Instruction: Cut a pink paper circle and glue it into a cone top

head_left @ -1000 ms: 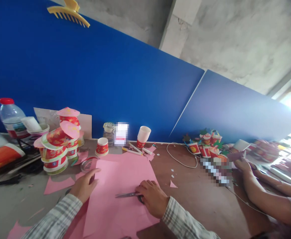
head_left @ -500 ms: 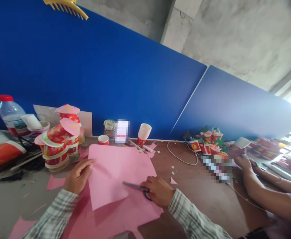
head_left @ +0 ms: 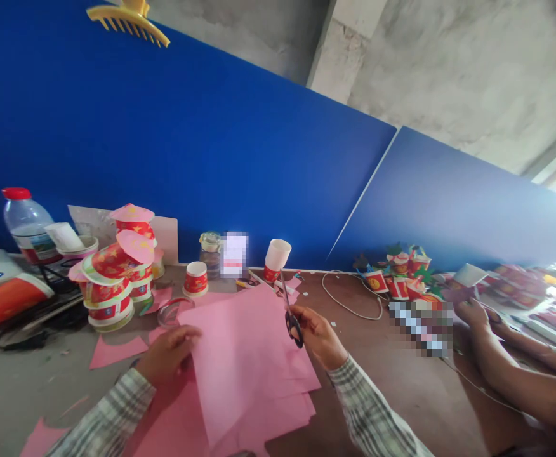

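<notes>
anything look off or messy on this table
A bit messy: a curved-edge pink scrap lies loose left of the pink sheet, and a white object sits askew in a cup. Nothing looks spilled.

Paper sheets (head_left: 287,412) on table (head_left: 377,393); jar (head_left: 209,260) behind; cup stack (head_left: 109,295) left, bottle (head_left: 28,222) farther left; cable (head_left: 350,311) right.

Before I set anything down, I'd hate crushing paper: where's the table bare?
Brown table between the right sleeve and the co-worker's arm is mostly bare; so is grey table left of the left sleeve, scraps aside. Crowded: the middle, under pink paper; the back, with cups.
</notes>
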Motion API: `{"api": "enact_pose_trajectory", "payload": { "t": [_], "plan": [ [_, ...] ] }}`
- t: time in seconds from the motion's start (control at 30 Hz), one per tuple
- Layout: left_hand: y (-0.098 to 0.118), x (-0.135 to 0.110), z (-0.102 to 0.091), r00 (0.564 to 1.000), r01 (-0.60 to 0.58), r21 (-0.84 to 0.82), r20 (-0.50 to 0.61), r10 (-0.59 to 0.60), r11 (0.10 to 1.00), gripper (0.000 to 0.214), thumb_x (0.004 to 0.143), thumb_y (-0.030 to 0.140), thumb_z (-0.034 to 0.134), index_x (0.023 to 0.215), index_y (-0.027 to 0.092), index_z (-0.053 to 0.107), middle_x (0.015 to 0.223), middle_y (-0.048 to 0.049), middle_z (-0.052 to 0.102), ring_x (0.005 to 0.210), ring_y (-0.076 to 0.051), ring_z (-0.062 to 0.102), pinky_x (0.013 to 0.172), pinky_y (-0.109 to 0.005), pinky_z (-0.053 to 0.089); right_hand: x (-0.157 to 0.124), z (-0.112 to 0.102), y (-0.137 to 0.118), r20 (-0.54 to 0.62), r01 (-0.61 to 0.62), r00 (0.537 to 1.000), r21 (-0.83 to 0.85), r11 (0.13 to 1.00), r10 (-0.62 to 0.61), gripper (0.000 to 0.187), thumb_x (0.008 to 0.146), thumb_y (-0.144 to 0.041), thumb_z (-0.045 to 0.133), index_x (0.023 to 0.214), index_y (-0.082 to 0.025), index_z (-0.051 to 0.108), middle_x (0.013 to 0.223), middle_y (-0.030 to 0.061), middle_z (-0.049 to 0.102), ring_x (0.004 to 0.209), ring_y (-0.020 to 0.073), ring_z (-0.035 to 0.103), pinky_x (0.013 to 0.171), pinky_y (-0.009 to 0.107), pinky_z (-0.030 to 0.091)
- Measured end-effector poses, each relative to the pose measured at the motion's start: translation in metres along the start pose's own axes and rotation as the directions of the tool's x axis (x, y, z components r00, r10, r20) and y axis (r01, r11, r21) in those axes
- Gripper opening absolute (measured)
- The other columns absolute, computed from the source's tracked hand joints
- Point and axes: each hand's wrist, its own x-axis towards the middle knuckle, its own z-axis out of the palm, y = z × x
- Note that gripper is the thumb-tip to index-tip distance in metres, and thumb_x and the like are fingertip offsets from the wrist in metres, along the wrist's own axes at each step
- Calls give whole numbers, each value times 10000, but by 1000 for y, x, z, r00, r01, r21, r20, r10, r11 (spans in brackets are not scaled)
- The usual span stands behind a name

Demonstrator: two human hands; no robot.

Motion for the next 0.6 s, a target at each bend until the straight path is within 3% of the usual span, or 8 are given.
{"api": "enact_pose_trajectory", "payload": {
  "t": [0.07, 0.13, 0.2, 0.27, 0.33, 0.43, 0.5, 0.6],
  "plan": [
    [8, -10, 5, 974, 52, -34, 224, -43, 998, 383, 533, 541, 510, 691, 198, 572, 354, 51, 543, 306, -171, 512, 299, -260, 381, 2, 9, 8, 2, 10, 1000, -23, 1000, -10, 394, 601, -241, 634, 993, -204, 609, 740, 18, 599, 608, 147, 545, 522, 236, 454],
    [18, -20, 4, 742, 248, -135, 663, -98, 959, 410, 612, 512, 486, 906, 226, 484, 413, 55, 581, 352, -174, 548, 344, -255, 395, 4, 21, 14, 6, 27, 1000, -67, 997, -27, 381, 609, -202, 608, 989, -215, 612, 760, 14, 599, 659, 162, 556, 588, 263, 464],
    [27, -26, -3, 545, 313, -140, 837, -57, 939, 438, 661, 491, 457, 1020, 250, 391, 535, 30, 640, 390, -149, 559, 381, -238, 394, 3, 33, 17, 26, 52, 998, -120, 991, -49, 378, 604, -140, 582, 967, -238, 627, 776, 3, 596, 709, 173, 554, 675, 289, 454],
    [33, -27, -11, 474, 298, -119, 880, -39, 947, 437, 679, 501, 421, 1037, 253, 391, 551, 23, 644, 374, -129, 537, 360, -216, 363, 1, 46, 19, 88, 102, 993, -274, 956, -81, 392, 607, -102, 569, 959, -262, 629, 780, -7, 590, 727, 179, 546, 726, 302, 427],
    [34, -24, -15, 581, 207, -82, 812, -55, 975, 428, 680, 514, 400, 1018, 255, 441, 509, 36, 623, 362, -123, 509, 347, -217, 359, -2, 57, 22, 176, 182, 979, -527, 830, -103, 384, 639, -112, 555, 980, -281, 610, 801, -4, 587, 747, 194, 543, 744, 320, 403],
    [33, -18, -10, 905, -148, 24, 406, 126, 989, 323, 681, 469, 428, 913, 282, 551, 669, 12, 638, 597, -158, 553, 546, -277, 450, -5, 66, 31, 245, 244, 965, -699, 672, -95, 350, 663, -126, 535, 968, -286, 599, 843, 15, 590, 798, 228, 538, 756, 349, 378],
    [32, -17, -2, 919, -385, 236, 189, 346, 892, 214, 679, 406, 469, 834, 323, 591, 786, 8, 629, 757, -185, 528, 713, -341, 423, -5, 68, 37, 255, 247, 963, -697, 673, -89, 349, 658, -111, 524, 951, -284, 600, 849, 21, 584, 809, 235, 531, 741, 341, 380],
    [29, -18, 8, 842, -530, 489, 208, 498, 693, 202, 634, 394, 537, 831, 381, 582, 889, 13, 613, 862, -238, 484, 754, -429, 380, -1, 69, 42, 284, 266, 955, -683, 680, -89, 363, 665, -92, 502, 963, -282, 586, 859, 22, 572, 817, 231, 521, 727, 318, 396]
  ]
}}
